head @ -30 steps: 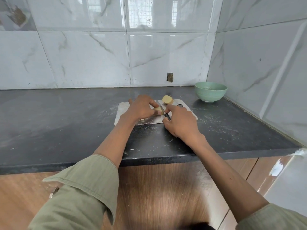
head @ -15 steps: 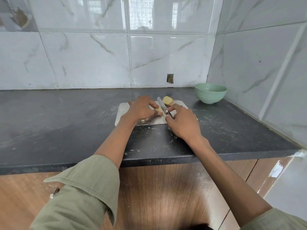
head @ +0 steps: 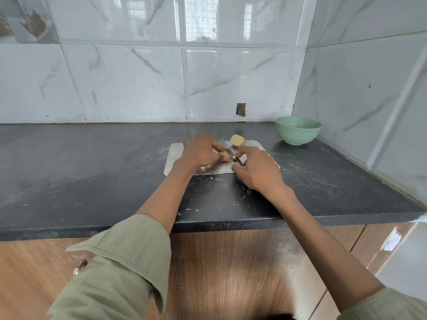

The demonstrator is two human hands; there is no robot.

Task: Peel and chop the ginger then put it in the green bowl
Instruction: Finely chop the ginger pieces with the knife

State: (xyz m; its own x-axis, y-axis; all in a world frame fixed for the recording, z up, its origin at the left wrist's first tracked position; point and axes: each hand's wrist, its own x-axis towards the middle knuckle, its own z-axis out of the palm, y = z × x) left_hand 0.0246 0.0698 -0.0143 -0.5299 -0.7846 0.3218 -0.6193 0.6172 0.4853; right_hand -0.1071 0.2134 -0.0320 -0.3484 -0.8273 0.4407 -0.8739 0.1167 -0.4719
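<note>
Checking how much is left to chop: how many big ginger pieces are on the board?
2: one ginger piece under the left hand, one at the board's far edge. Hands may hide more.

Single head view, worn high, looking forward and down across dark counter (head: 92, 181) toward tiled wall corner. Wide-angle, edges bowed. Both forearms reach away from lens; hands mid-frame over board (head: 175, 155), bowl (head: 298, 132) beyond at right. No second view

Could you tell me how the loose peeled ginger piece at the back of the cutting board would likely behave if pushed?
The ginger piece looks rounded and lumpy, so it would probably rock or roll rather than slide. Its peeled, moist-looking surface on the smooth metal cutting board may make it slippery.
</note>
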